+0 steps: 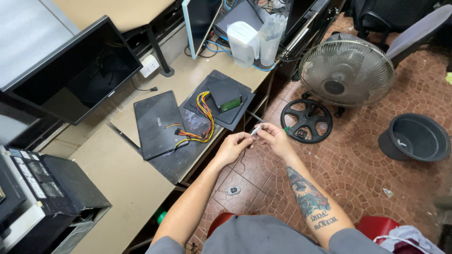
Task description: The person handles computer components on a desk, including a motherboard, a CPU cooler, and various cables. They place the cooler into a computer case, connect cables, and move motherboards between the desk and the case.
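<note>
Tabletop (122,183): runs along your left side, from the near corner up to the far clutter; its edge lies just left of both your hands.
Monitor (75,70): dark screen, tilted, at the far left of the tabletop.
Floor fan (347,71): stands on the tiled floor (376,178) ahead and to your right, cage facing up toward you; a black wheel-shaped base (307,120) lies just beyond your hands.
Black bucket (414,137): on the floor, well to the right, apart from everything in hand.
Laptop (157,123): closed, dark, flat on the tabletop, left of your hands.
Power supply (226,95): small dark box on a black mat, with a bundle of yellow, red and orange wires (203,121) trailing toward you.
Left hand (231,146): grip closed in a pinch, fingertips on the near end of a small whitish piece; a thin dark lead hangs below it.
Right hand (275,138): grip closed likewise, pinching the far end from the other side.
Small whitish piece (256,130): held in the air between the two hands, off the tabletop edge and above the floor. Its long axis tilts from lower left up to upper right. Both hands touch it; neither is nearer. Too small to say what it is.
</note>
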